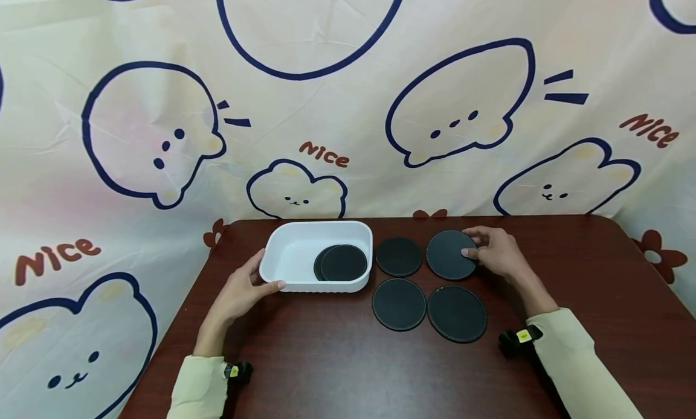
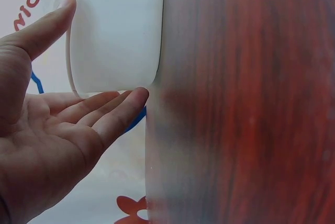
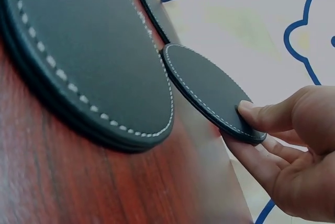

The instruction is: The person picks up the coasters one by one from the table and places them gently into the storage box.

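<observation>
My right hand pinches the right edge of a round black leather coaster at the back right of the group. In the right wrist view the thumb lies on top and fingers are under the coaster, whose rim shows white stitching. Three other black coasters lie close by: one to its left, two in front. My left hand holds the left end of a white plastic basin, thumb at the rim, fingers along its end wall. Overlapping black coasters lie inside, toward the right.
Everything stands on a dark red-brown wooden table, with the basin near its back edge. A pale cloth backdrop with blue cartoon outlines hangs right behind it. Small dark cameras sit on both wrists.
</observation>
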`<state>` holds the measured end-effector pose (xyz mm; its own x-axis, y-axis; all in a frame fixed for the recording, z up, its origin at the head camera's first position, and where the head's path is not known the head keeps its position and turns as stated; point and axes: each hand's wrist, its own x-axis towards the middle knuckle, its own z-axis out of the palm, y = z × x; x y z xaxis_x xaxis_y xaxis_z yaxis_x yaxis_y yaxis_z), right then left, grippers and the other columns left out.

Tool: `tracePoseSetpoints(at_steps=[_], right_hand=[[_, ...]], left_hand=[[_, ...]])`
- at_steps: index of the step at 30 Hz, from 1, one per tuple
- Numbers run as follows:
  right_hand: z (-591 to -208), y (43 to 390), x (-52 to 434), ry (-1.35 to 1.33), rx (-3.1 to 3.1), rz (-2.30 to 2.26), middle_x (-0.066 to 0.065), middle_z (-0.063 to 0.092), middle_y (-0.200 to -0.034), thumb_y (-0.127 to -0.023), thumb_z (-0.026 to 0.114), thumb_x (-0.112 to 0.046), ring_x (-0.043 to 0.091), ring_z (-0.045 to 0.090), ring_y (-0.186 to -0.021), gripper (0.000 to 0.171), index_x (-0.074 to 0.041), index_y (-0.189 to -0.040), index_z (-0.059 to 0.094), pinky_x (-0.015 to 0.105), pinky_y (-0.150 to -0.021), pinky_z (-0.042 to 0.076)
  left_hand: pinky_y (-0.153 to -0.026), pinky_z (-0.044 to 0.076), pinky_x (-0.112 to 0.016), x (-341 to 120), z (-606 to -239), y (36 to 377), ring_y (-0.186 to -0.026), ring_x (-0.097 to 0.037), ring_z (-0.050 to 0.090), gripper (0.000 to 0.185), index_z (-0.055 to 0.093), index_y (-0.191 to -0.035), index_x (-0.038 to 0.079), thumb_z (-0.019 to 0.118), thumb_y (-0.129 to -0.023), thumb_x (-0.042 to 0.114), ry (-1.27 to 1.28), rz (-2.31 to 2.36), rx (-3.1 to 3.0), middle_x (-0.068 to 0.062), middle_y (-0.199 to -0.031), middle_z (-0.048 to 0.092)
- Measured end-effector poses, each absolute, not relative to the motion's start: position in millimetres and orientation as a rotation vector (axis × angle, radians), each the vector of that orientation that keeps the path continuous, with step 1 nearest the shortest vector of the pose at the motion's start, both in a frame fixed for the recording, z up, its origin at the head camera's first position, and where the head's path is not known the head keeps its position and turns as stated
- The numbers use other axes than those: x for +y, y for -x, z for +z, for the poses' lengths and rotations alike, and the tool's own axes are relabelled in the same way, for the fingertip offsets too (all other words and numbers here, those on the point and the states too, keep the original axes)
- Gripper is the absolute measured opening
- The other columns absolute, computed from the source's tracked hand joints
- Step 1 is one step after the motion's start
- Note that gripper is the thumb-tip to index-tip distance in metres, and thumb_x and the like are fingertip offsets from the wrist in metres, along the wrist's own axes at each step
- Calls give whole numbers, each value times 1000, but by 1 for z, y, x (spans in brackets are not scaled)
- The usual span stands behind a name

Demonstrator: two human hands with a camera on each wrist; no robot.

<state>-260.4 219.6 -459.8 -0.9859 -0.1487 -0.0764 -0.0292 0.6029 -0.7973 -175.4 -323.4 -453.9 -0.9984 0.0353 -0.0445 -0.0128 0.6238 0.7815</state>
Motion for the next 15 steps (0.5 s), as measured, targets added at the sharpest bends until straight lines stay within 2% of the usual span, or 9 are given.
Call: tracePoseSetpoints(at_steps=[6,15], right_hand=[[-458,259,222,148,2650,-1364,30,71,-128,-103,71,-8,24,78,-96,51,2,-151,56,31,-77,66],[-458,261,224,145,2646,-1364,29,71,-126,-104,69,-9,20,78,-91,50,1,-151,56,32,-77,66]], left_hand=[[-110,56,-56,-324,-454,175,-139,-43,62,102,25,-172,10,86,-94,33,-30,1329,2788,-26,-163,49],[-110,54,-57,-324,-454,175,-138,-45,62,101,25,-171,10,86,-93,32,-34,1349,2783,-27,-163,49]])
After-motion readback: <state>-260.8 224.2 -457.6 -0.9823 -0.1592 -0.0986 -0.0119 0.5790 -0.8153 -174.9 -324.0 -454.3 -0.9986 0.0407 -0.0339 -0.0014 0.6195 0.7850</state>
